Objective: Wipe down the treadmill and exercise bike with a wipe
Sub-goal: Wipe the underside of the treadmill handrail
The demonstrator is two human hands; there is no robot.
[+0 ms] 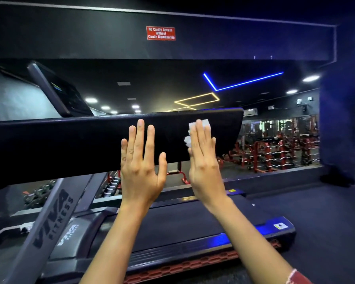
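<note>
Wipe (pixel 205 123), white and crumpled, sits near the right end of the treadmill's console panel (pixel 70 144), pinned flat under the right hand (pixel 203 160), whose fingers (pixel 200 138) lie straight and together. The left hand (pixel 140 160) braces on the panel just beside it, its fingers straight and slightly apart. The panel looks matt, finely textured and curved. With nothing curled round it, the thin wipe could bunch up or slip from under the palm.

The right hand (pixel 203 158) is covering most of the wipe (pixel 205 122); only its top edge and a crumpled left corner are showing. The treadmill's black console (pixel 70 144) is running out past the left edge. The belt (pixel 193 226) is being cut off by the bottom edge.
</note>
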